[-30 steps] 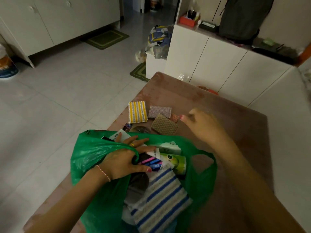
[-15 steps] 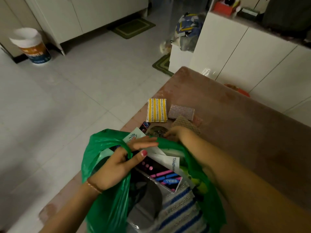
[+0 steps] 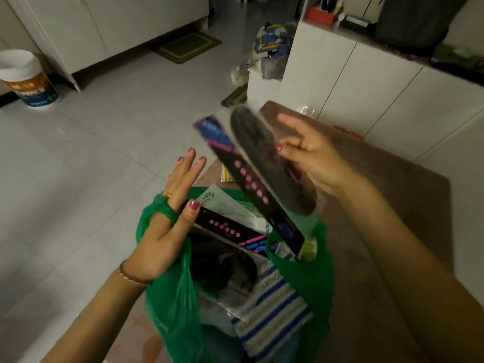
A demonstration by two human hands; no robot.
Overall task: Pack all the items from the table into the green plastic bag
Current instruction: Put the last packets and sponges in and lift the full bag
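Right now: right hand (image 3: 311, 155) lifted above green plastic bag (image 3: 170, 305), grip clamped on a dark packaged item (image 3: 272, 163) — thumb on near face, index finger sticking out straight past it. Package motion-blurred, exact contents unreadable; dark oval shape under clear wrap, black card strip with pink dots along edge left of the grip, lower end tilted down to just above bag mouth below the grip. Left hand (image 3: 170, 218) left of and below that grip, fingers straight and spread, palm facing right; bag handle (image 3: 163, 212) looped round one finger, so bag mouth held open without a closed grip. Thumb tip touching a second black pack with pink dots (image 3: 230, 229) already inside bag. Also inside: white paper packet (image 3: 217, 203) just under the held package, blue-and-white striped cloth (image 3: 272, 302) well below both grips toward camera, dark round item (image 3: 222, 268) in clear wrap beside it. Bag sitting on brown bench (image 3: 392, 195), bench surface right of and beyond right grip. Yellow striped item (image 3: 225, 176) only partly visible on bench behind held package. White cabinets (image 3: 366, 82) beyond the right grip; bucket (image 3: 27, 77) on floor far left.
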